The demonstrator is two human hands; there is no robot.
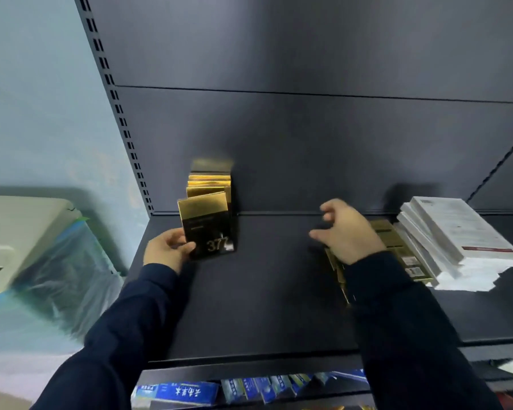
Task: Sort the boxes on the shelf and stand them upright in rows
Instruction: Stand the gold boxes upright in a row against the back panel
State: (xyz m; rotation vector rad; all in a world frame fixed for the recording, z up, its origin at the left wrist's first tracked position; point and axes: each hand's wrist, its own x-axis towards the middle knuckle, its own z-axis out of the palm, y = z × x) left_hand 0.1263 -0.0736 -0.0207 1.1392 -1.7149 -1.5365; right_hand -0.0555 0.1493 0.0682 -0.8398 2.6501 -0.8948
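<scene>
free: bare shelf point(264, 291) middle through to front edge | left: upright row point(209, 184) reaching back panel point(308, 143), front box point(208, 226) held by left hand point(168, 250) | right: flat gold pile point(394, 241) just beside white stack point(456, 241) | rear: closed

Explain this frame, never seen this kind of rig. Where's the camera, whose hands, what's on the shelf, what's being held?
There is no robot here. A person wears one wide-angle camera on the head, looking forward and down, so the dark sleeves coming in from the bottom are that person's own arms. This is the only view.

The surface is a dark metal shelf. At its back left stands a row of upright gold boxes. The left hand grips the black-and-gold box at the front of that row.

The right hand is above a flat pile of gold boxes, fingers loosely spread. It is blurred, but nothing shows in them. Further right lies a stack of white boxes. Blue packs sit on the level below.
</scene>
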